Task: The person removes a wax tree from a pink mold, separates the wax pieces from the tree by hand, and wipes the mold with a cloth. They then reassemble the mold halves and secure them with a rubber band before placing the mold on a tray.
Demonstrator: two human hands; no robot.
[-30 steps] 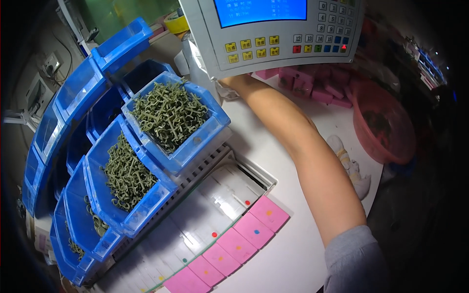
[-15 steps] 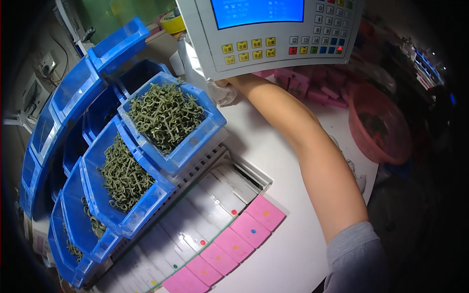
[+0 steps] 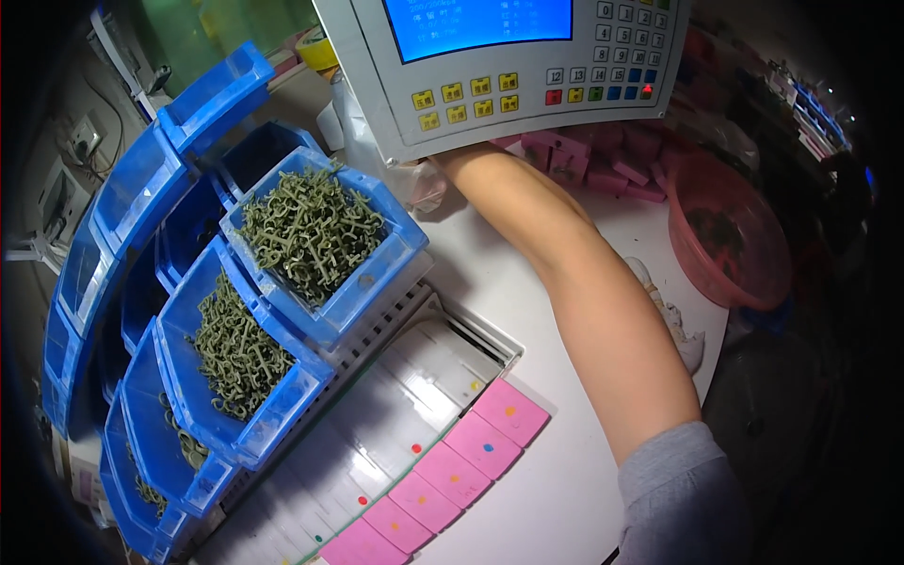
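Note:
My right arm, in a rolled grey sleeve, reaches forward across the white table. Its hand is behind the lower edge of the control panel, so neither the fingers nor anything they hold can be seen. Beside the panel's lower left corner lies a crumpled clear plastic bag, close to the hidden hand. My left hand is out of the picture. Left of the arm runs a tray of narrow white strips, some with coloured dots. Several pink square pieces with dots line its near side.
Blue bins with small green curled parts stand at the left. Behind the arm are stacked pink boxes. A red basin sits at the right table edge, near a pale crumpled item. Yellow tape is at the back.
The dotted white strips have slid toward the lower left along the pink pieces, and a yellow dot now shows near the top. The panel appears slightly further left, and the wrist has gone behind it.

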